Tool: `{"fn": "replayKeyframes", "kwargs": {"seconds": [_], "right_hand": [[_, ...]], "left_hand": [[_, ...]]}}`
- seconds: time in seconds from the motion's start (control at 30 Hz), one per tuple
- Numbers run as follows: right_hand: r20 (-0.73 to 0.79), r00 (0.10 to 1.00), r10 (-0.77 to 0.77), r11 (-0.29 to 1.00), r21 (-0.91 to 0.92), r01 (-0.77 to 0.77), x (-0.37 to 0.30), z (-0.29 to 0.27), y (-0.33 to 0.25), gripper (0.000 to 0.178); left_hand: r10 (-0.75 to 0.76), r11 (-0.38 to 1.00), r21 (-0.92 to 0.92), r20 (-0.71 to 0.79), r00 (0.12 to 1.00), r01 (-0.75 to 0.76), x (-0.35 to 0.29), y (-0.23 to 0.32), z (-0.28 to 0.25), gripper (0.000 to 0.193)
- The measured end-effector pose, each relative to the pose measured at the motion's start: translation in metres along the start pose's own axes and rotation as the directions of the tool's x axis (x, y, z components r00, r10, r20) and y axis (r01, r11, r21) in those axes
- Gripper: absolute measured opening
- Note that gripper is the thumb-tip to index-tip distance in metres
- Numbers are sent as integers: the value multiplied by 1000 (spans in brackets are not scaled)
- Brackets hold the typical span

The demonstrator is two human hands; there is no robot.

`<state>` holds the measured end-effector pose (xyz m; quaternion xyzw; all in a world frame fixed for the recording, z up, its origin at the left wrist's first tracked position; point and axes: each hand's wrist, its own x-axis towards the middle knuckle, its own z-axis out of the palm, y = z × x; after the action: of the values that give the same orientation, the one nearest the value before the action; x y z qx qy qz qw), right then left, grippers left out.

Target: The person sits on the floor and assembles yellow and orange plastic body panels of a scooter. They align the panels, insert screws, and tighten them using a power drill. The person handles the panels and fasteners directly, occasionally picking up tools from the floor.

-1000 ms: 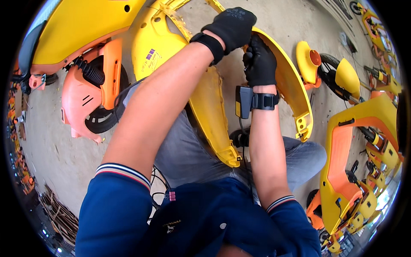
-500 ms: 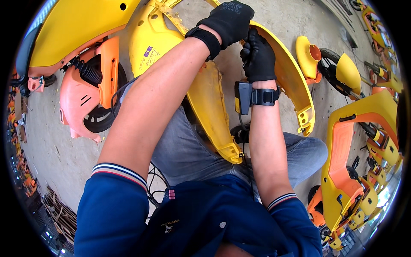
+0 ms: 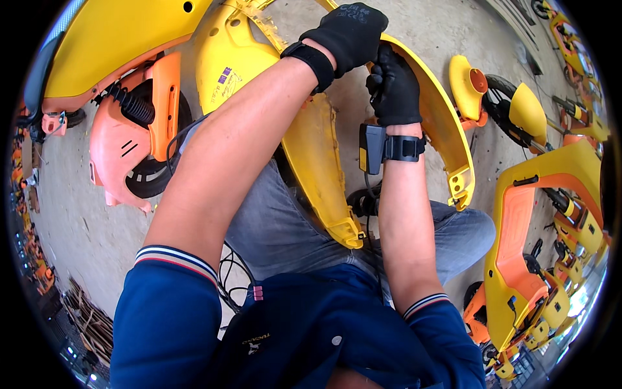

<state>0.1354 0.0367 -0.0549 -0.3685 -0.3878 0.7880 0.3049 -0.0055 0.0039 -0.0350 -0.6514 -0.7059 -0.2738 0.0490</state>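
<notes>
A large curved yellow plastic panel (image 3: 450, 139) lies before me, bending round into a horseshoe shape past my hands. Its long inner arm (image 3: 317, 168) reaches down between my legs. My left hand (image 3: 346, 35), in a black glove, is closed over the panel's upper rim, its fingertips hidden underneath. Just below and to the right, my right hand (image 3: 395, 87) is gloved too and curled into a fist against the panel's inner edge. Whatever lies inside that fist is hidden. A small black and yellow device (image 3: 372, 149) is strapped to my right wrist, with a cable running down.
To the left stands a scooter's pink and orange front part with a wheel (image 3: 152, 175), under a big yellow body shell (image 3: 116, 45). Yellow and orange scooter frames (image 3: 512, 253) line the right side. Sticks (image 3: 87, 318) are bundled at lower left on the concrete floor.
Both hands have shifted very slightly to the right, still closed at the panel's rim. The panel's lower right end has tilted a little downward and left.
</notes>
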Motion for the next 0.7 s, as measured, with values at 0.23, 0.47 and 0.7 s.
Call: {"fn": "replayKeyframes", "kwargs": {"seconds": [0.23,0.47,0.7], "right_hand": [[11,1000,13,1000,4,-13,0,-2,-2,16],[-2,1000,-22,996,-91,21,-1,-5,-1,17],[-6,1000,-16,999,-37,15,3,-9,4,19]], "left_hand": [[-9,1000,1,-6,1000,9,0,2,0,21],[-44,999,19,-11,999,44,1,10,-1,23],[-159,986,-33,78,984,162,2,17,-4,19]]}}
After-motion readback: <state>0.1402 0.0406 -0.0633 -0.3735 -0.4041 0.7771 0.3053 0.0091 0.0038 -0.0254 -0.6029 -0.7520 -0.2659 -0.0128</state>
